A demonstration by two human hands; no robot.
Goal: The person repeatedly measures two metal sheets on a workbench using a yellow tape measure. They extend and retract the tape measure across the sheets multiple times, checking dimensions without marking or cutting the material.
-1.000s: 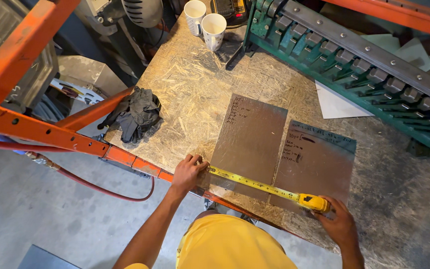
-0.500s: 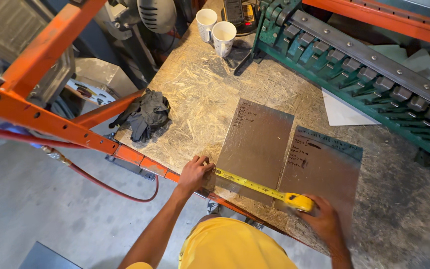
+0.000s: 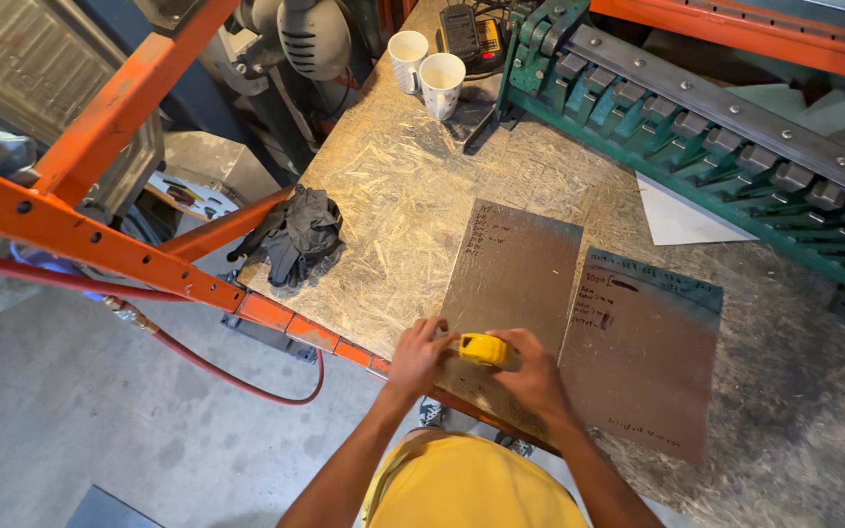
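Observation:
Two flat grey metal sheets lie side by side on a chipboard bench: the left metal sheet and the right metal sheet, both with handwriting on them. Over the near edge of the left sheet, my right hand grips a yellow tape measure, its blade drawn in. My left hand rests on the sheet's near left corner, its fingertips touching the tape measure case.
Black gloves lie at the bench's left edge. Two white cups and a charger stand at the back. A green metal brake runs along the right rear, white paper under it. Orange rack beams and a red hose are left.
The tape blade that stretched along the sheets' near edge has retracted. My right hand carried the yellow case leftward until it met my left hand at the left sheet.

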